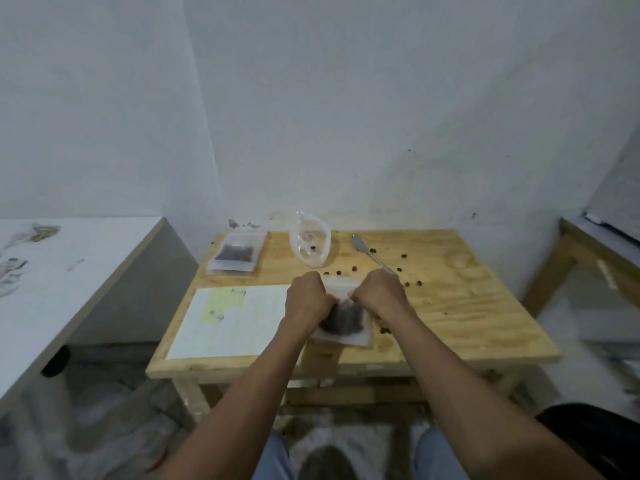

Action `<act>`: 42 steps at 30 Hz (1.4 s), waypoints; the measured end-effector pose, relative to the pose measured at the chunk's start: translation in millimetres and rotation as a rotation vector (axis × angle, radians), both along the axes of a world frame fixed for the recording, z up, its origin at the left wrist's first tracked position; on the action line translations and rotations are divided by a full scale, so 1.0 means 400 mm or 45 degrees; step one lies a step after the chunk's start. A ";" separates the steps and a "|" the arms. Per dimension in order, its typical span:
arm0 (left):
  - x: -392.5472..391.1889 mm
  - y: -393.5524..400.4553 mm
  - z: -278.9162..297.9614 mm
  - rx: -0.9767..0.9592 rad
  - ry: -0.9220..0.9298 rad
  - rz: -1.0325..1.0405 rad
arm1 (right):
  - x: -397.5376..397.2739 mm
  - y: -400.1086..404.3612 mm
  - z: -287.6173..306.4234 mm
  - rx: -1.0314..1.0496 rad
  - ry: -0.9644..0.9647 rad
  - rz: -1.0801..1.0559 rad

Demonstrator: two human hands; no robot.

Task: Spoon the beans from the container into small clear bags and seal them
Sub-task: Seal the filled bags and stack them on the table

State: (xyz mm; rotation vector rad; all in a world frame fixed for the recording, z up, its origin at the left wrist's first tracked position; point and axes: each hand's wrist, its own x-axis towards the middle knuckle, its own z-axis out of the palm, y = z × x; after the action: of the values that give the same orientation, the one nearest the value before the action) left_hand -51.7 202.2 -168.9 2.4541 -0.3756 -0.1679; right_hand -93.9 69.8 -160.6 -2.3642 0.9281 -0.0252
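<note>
At a small wooden table (450, 306), I am pinching the top edge of a small clear bag (341, 289) with both hands, my left hand (306, 299) and right hand (379, 294) curled tight on either side. Dark beans (341, 320) are sitting in its lower half. A spoon (369, 252) is lying just beyond, among scattered beans; a filled bag (235, 254) is resting far left.

Both hands, the left hand (306, 296) and the right hand (379, 292), pinch the top of a small clear bag (346, 332) of dark beans. It lies on a wooden table (467, 306). A spoon (369, 252) lies behind it.
</note>
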 end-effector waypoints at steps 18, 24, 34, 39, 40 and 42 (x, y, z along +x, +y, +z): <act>0.059 0.105 0.109 -1.271 0.366 0.131 | 0.036 0.067 0.120 0.686 -0.872 0.044; 0.140 0.343 0.055 -0.832 0.009 0.295 | 0.090 0.153 0.124 0.661 -1.031 0.173; 0.160 0.480 -0.068 -0.153 0.073 0.329 | 0.134 0.259 0.082 0.640 -1.010 0.343; 0.163 0.461 -0.072 -0.130 0.071 0.348 | 0.137 0.268 0.067 0.627 -0.992 0.382; 0.163 0.458 -0.074 -0.130 0.061 0.362 | 0.136 0.269 0.065 0.623 -0.992 0.389; 0.164 0.454 -0.078 -0.127 0.041 0.400 | 0.132 0.268 0.063 0.617 -0.987 0.395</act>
State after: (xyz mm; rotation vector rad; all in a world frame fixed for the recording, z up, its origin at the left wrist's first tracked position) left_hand 14.0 383.8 -200.2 2.3721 0.0183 -0.0526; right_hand -40.9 176.8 -135.3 -1.7767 0.1581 -0.4964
